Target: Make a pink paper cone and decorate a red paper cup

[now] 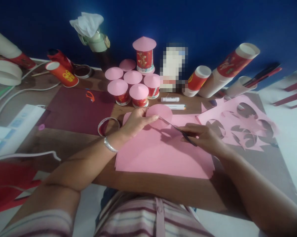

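Observation:
My left hand (pixel 136 121) pinches the edge of a pink paper circle (pixel 160 115) held just above a large pink paper sheet (pixel 163 154). My right hand (pixel 202 136) is closed round a pair of scissors (pixel 175 128), whose blades point left and reach the circle's lower edge. A silver bangle (pixel 110 144) sits on my left wrist. Behind the circle stand several red paper cups with pink cone lids (pixel 138 93), and one taller cup with a lid (pixel 144 54).
A cut-out pink sheet with round holes (pixel 237 123) lies at the right. Glue sticks (pixel 173 102), a tape ring (pixel 108 126), a dark red sheet (pixel 76 110), stacked paper cups (pixel 227 69) and a white power strip (pixel 17 128) lie around.

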`<state>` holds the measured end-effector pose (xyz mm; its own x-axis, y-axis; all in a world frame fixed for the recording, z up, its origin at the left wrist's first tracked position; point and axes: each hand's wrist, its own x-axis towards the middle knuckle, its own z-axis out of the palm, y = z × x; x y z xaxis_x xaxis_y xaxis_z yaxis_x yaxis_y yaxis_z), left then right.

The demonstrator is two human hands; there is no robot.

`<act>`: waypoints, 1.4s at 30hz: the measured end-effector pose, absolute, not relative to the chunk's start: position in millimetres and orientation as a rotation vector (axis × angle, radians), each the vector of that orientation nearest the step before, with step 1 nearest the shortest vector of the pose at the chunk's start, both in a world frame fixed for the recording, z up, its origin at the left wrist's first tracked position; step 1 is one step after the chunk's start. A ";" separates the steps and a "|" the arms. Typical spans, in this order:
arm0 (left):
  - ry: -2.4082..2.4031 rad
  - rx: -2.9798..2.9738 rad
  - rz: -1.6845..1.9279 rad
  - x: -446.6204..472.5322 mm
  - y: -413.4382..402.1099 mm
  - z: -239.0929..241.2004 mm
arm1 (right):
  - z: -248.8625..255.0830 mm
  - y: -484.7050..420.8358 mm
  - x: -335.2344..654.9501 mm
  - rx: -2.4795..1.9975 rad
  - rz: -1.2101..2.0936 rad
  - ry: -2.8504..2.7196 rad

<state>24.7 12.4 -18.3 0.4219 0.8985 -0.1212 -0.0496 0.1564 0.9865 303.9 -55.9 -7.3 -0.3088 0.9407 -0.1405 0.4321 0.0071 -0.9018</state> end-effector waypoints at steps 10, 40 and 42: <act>0.888 1.215 0.823 23.9 12.2 -19.1 | -6.3 -56.8 302.6 -1.432 1.264 -1.766; 0.911 1.236 0.783 25.9 12.3 -12.1 | -7.7 -57.6 302.1 -1.453 1.235 -1.776; 0.900 1.247 0.794 26.0 12.8 -13.1 | -8.4 -57.7 301.9 -1.457 1.242 -1.769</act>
<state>26.0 12.8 -13.1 0.4427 0.8872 -0.1302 -0.0186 0.1542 0.9879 301.9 -57.7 -8.4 -0.2791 0.9486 -0.1494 0.4623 -0.0036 -0.8867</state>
